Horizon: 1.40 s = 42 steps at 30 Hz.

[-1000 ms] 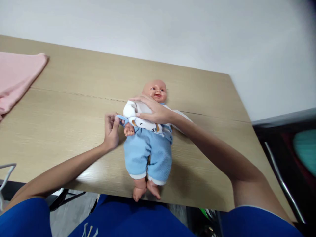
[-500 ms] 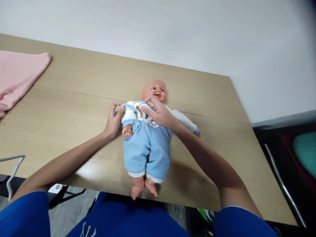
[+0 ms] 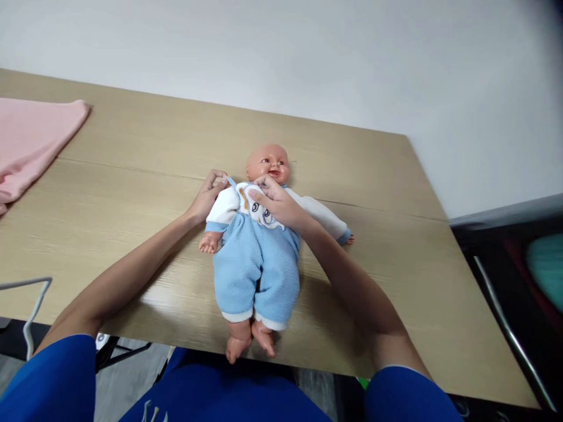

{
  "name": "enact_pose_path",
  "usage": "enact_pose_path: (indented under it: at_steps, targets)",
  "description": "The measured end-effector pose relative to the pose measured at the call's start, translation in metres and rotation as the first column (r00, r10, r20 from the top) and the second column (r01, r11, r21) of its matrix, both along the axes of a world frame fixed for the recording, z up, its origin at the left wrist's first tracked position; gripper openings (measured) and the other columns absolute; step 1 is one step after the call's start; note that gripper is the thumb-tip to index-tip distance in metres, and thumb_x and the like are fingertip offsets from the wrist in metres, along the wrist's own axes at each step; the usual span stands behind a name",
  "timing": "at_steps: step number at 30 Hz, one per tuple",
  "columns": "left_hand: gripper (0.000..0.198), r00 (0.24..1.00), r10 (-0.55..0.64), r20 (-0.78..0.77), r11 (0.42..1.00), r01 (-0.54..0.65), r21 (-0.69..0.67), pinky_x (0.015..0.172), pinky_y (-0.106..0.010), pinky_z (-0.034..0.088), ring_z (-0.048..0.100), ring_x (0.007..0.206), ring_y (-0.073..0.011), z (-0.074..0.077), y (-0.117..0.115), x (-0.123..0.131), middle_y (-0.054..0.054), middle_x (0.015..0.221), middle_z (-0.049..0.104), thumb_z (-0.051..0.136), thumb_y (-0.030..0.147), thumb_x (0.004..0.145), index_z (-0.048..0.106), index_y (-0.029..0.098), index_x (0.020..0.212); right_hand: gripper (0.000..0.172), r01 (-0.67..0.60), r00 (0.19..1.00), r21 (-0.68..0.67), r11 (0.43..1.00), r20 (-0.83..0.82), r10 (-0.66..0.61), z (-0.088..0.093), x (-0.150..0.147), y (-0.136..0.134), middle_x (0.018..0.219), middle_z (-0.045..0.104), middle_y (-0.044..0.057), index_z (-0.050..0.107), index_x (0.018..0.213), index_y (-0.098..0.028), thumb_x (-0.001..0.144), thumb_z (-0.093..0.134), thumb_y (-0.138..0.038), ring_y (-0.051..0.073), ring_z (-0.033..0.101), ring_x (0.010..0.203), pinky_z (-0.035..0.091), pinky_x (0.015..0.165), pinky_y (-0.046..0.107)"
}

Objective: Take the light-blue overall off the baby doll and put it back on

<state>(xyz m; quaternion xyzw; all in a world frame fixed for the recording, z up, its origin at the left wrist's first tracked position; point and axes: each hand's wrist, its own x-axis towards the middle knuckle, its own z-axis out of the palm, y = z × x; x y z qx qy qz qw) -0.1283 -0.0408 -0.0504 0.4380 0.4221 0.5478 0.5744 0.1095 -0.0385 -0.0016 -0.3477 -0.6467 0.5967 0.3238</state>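
Observation:
A baby doll point(image 3: 257, 258) in a white and light blue outfit lies on its back, its bald head away from me and its feet near the table's front edge. My left hand point(image 3: 212, 193) pinches a light blue strip at the outfit's shoulder, on the left of the picture. Over the upper chest, my right hand point(image 3: 276, 201) has its fingers closed on the white cloth near the neck, partly covering the embroidered face. The doll's arms are in the sleeves, spread to both sides.
Pink cloth point(image 3: 35, 138) lies at the table's far left. A white bent rod point(image 3: 37, 299) stands at the near left edge. The wooden table point(image 3: 145, 129) meets a pale wall. Dark furniture with a metal bar is at right.
My left hand has moved up and slightly right with the blue strip. The doll's arm on the left has swung outward, and the doll appears slightly further left.

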Motion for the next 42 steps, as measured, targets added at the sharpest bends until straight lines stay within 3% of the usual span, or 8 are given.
enact_pose_path:
  at_steps: [9,21,23,26,29,32,38,42]
  targets:
    - [0.054,0.963,-0.238,0.124,0.958,0.253,-0.131,0.063,-0.031,0.055,0.065,0.070,-0.0168,-0.001,0.026,0.007,0.002,0.087,0.069,0.108,0.047,0.073,0.065,0.025,0.098,0.060,-0.006,0.999,-0.046,0.999,-0.046,0.003,-0.003,0.009,0.005,0.088,0.061,-0.006,0.051,0.110,-0.031,0.093,0.086,-0.077,0.016,0.057,0.072,0.047,0.060,0.027]
    - [0.031,0.924,-0.382,-0.010,0.920,0.380,-0.096,0.092,-0.037,0.061,0.071,0.087,-0.0203,-0.002,0.060,0.010,-0.004,0.095,0.075,0.099,0.038,0.085,0.074,0.019,0.088,0.054,0.077,0.997,-0.048,0.996,-0.003,-0.078,-0.005,0.024,0.007,0.091,0.066,-0.002,0.059,0.109,-0.031,0.093,0.084,-0.076,0.020,0.062,0.076,0.054,0.067,0.032]
    - [0.031,0.925,-0.378,-0.028,0.923,0.375,-0.088,0.097,-0.039,0.061,0.073,0.094,-0.0229,0.004,0.057,0.007,-0.007,0.102,0.078,0.096,0.042,0.089,0.076,0.019,0.091,0.051,0.075,0.993,0.034,0.997,0.086,-0.078,0.002,0.028,0.004,0.088,0.068,-0.002,0.061,0.111,-0.031,0.099,0.078,-0.077,0.021,0.062,0.074,0.052,0.067,0.033]
    - [0.040,0.911,-0.372,-0.176,0.927,0.373,-0.028,0.100,-0.040,0.062,0.075,0.112,-0.0279,0.018,0.045,-0.008,-0.011,0.121,0.079,0.092,0.056,0.097,0.080,0.020,0.111,0.038,0.068,0.903,0.358,0.931,0.374,-0.210,0.020,0.039,-0.005,0.093,0.077,0.003,0.071,0.118,-0.028,0.108,0.071,-0.065,0.025,0.067,0.080,0.050,0.075,0.036]
    - [0.055,0.850,-0.338,-0.404,0.921,0.387,0.044,0.093,-0.038,0.060,0.074,0.111,-0.0286,0.031,0.038,-0.026,-0.010,0.118,0.076,0.109,0.053,0.081,0.076,0.022,0.114,0.034,-0.034,0.762,0.524,0.851,0.564,-0.316,0.038,0.051,-0.011,0.107,0.085,0.010,0.078,0.120,-0.026,0.110,0.070,-0.058,0.032,0.074,0.092,0.048,0.084,0.039]
    - [0.061,0.768,-0.341,-0.542,0.906,0.422,0.027,0.087,-0.037,0.059,0.075,0.101,-0.0273,0.039,0.037,-0.036,-0.007,0.109,0.078,0.116,0.051,0.068,0.078,0.023,0.108,0.036,-0.070,0.713,0.510,0.857,0.627,-0.314,0.046,0.061,-0.006,0.103,0.085,0.009,0.079,0.108,-0.026,0.111,0.068,-0.060,0.031,0.072,0.089,0.043,0.081,0.039]
    - [0.064,0.641,-0.386,-0.663,0.892,0.443,-0.091,0.089,-0.037,0.061,0.080,0.110,-0.0345,0.043,0.037,-0.037,-0.010,0.122,0.087,0.107,0.067,0.072,0.088,0.025,0.117,0.042,-0.105,0.736,0.427,0.898,0.641,-0.219,0.032,0.079,0.014,0.093,0.079,0.005,0.069,0.094,-0.025,0.112,0.064,-0.064,0.027,0.068,0.087,0.043,0.079,0.039]
    - [0.067,0.510,-0.493,-0.705,0.801,0.582,-0.139,0.111,-0.044,0.060,0.076,0.133,-0.0378,0.048,0.036,-0.040,-0.010,0.145,0.083,0.091,0.071,0.089,0.081,0.027,0.139,0.033,-0.061,0.734,0.569,0.820,0.582,-0.349,0.018,0.095,0.004,0.102,0.083,0.008,0.072,0.102,-0.025,0.115,0.064,-0.055,0.030,0.074,0.095,0.050,0.091,0.044]
